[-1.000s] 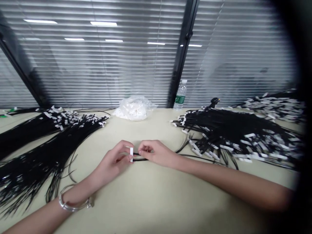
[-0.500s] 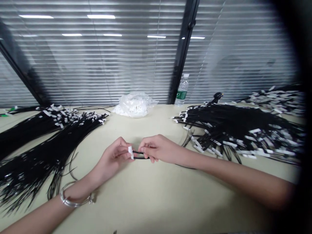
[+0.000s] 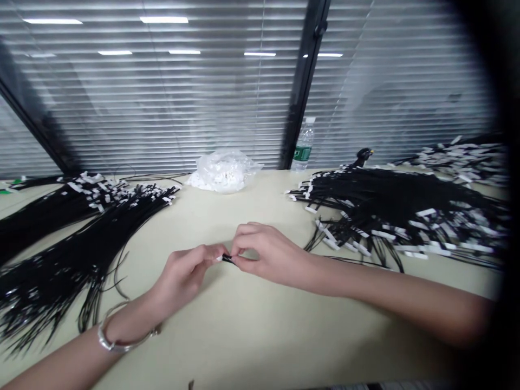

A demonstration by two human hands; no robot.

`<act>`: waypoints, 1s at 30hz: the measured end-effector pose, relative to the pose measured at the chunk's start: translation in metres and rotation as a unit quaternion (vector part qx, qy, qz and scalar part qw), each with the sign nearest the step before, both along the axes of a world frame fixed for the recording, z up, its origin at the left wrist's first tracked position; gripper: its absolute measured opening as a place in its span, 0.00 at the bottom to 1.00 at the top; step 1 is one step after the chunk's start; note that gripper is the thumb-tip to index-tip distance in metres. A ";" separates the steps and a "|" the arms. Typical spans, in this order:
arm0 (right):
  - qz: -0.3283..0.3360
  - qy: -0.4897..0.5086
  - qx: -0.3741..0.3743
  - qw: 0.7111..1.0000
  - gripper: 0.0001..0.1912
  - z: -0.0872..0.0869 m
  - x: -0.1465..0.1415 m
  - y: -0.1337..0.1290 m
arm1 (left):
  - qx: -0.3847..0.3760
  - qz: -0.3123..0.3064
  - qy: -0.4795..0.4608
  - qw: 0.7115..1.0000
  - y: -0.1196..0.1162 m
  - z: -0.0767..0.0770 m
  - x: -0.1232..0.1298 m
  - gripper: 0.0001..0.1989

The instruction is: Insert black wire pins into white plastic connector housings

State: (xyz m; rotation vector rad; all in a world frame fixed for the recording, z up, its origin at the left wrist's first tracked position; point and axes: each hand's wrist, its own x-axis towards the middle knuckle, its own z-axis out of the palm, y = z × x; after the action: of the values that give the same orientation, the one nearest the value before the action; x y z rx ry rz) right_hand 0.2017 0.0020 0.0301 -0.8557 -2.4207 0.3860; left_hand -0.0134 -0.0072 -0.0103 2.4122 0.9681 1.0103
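Left hand (image 3: 179, 279), now nearer right hand (image 3: 278, 257), pinches a white tag (image 3: 220, 258) — right hand pinches black wires (image 3: 228, 259), likely to keep them steady.

No readable text; green label (image 3: 301, 153) on clear bottle (image 3: 309, 131), white marking illegible.

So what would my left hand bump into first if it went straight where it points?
Probably your right hand, just past the little bit of black cable between them, though depth is hard to judge here.
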 end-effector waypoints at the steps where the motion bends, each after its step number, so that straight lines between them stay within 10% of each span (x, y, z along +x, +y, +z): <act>1: -0.003 0.015 -0.020 1.000 0.05 0.001 0.000 0.000 | -0.001 0.000 -0.006 1.000 0.000 0.000 0.000 0.11; 9: -0.007 0.086 -0.191 0.978 0.02 -0.006 -0.002 0.007 | -0.035 0.012 -0.045 0.998 0.001 -0.002 0.002 0.06; 19: -0.011 -0.066 0.067 0.995 0.08 0.004 -0.002 -0.008 | -0.062 0.004 -0.053 0.997 0.001 0.002 0.007 0.04; 26: -0.025 0.063 -0.353 0.933 0.06 0.000 -0.001 0.005 | -0.124 -0.001 -0.101 0.987 0.003 0.001 0.010 0.01; 30: -0.014 0.044 -0.374 0.926 0.11 -0.001 0.004 0.014 | -0.191 -0.019 -0.160 0.968 0.007 -0.002 0.010 0.05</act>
State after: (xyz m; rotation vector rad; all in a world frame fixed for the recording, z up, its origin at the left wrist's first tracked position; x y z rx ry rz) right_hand 0.2055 0.0161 0.0289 -1.1381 -2.1628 1.3595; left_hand -0.0030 -0.0001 -0.0118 1.8784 0.9003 1.0492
